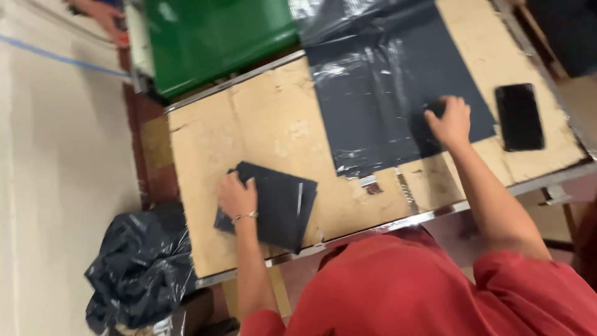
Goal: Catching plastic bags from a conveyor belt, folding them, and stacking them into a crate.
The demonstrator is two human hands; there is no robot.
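My left hand (236, 196) rests on the left edge of a folded dark plastic bag stack (277, 205) lying near the front of the worn tan worktable (267, 121). My right hand (449, 121) presses down on a large flat dark plastic sheet (379, 81) spread across the table's middle and back, fingers curled at its lower right part. Both arms reach out from red sleeves.
A black phone (519, 116) lies on the table right of the sheet. A green bin (211, 34) stands behind the table. A crumpled black plastic bag (140, 267) sits on the floor at the table's left front. Another person's hand (102, 15) shows at top left.
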